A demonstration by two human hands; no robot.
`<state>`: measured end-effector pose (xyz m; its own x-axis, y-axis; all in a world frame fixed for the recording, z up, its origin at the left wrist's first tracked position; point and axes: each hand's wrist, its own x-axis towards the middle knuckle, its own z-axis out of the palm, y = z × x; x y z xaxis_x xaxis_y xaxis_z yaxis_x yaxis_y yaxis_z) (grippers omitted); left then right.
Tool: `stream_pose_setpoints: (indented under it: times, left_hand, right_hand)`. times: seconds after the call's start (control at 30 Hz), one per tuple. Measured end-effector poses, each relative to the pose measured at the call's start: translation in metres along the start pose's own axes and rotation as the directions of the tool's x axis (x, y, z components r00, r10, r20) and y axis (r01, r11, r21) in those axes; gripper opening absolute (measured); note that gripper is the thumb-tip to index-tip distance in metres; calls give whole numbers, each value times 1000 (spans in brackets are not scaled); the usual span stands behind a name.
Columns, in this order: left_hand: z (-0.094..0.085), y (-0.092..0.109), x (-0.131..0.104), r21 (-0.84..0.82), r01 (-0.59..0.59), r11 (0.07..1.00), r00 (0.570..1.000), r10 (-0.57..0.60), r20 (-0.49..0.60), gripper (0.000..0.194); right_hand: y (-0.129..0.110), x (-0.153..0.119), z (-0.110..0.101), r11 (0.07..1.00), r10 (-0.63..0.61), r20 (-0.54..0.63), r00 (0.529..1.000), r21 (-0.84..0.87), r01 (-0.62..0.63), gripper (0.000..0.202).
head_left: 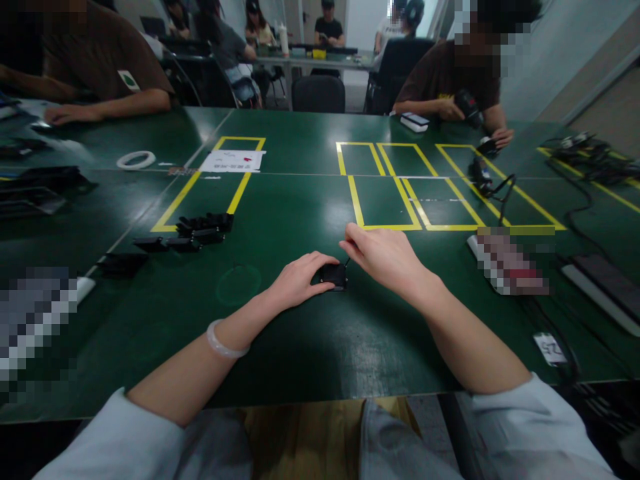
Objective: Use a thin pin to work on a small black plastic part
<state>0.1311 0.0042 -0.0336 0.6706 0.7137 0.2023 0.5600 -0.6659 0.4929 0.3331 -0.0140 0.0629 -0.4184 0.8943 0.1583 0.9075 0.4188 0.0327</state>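
My left hand (305, 277) grips a small black square part (334, 276) against the green tabletop, thumb on the near side and fingers on the far side. Small shiny spots show along the part's right edge. Curled into a closed grip, my right hand (383, 257) is just to the right and slightly above it. From its fingertips a thin dark rod-like tool (347, 263) slants down to the part's upper right corner; most of the tool is hidden in the hand, so its exact kind is unclear.
Several black parts (200, 232) lie to the left. A roll of white tape (136, 160) and a paper sheet (233, 161) are farther back. Yellow tape outlines (387, 227) mark the table. Phone-like devices and cables (590, 160) lie right. Across the table, a person holds a black power tool (469, 107).
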Motion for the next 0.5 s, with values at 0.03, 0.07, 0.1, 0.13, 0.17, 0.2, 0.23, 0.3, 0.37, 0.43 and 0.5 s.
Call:
stream_pose_setpoints:
  times: [0.03,0.07,0.1,0.13,0.17,0.2,0.23,0.3,0.37,0.43,0.5]
  left_hand:
    - [0,0,0,-1,0,1000,1000,0,1,38]
    - [0,0,0,-3,1,1000,1000,-1,0,37]
    - [0,0,0,-3,2,1000,1000,-2,1,37]
    - [0,0,0,-5,3,1000,1000,-3,2,37]
    - [0,0,0,-6,4,1000,1000,-4,1,37]
    - [0,0,0,-6,4,1000,1000,-4,-2,37]
    - [-1,1,0,-7,4,1000,1000,-4,-2,37]
    - [-1,1,0,-8,2,1000,1000,-2,-1,36]
    - [-1,2,0,-9,3,1000,1000,-3,-3,36]
    - [-1,2,0,-9,4,1000,1000,-4,-5,37]
    - [-1,1,0,-10,5,1000,1000,-5,-9,37]
  right_hand:
    - [0,1,0,1000,10,6,1000,-16,-10,31]
    - [0,1,0,1000,15,11,1000,-22,-15,31]
    - [0,1,0,1000,14,17,1000,-14,-14,30]
    - [0,1,0,1000,12,16,1000,1,-12,30]
    - [0,1,0,1000,10,12,1000,19,-10,28]
    - [0,1,0,999,3,8,1000,36,-4,27]
    - [-1,0,-1,999,2,2,1000,48,-2,26]
    - [-1,0,-1,998,1,-3,1000,57,-1,25]
    - [-1,0,-1,999,7,2,1000,43,-7,26]
    - [-1,1,0,1000,22,16,1000,10,-22,30]
    - [0,2,0,999,36,26,999,-24,-35,33]
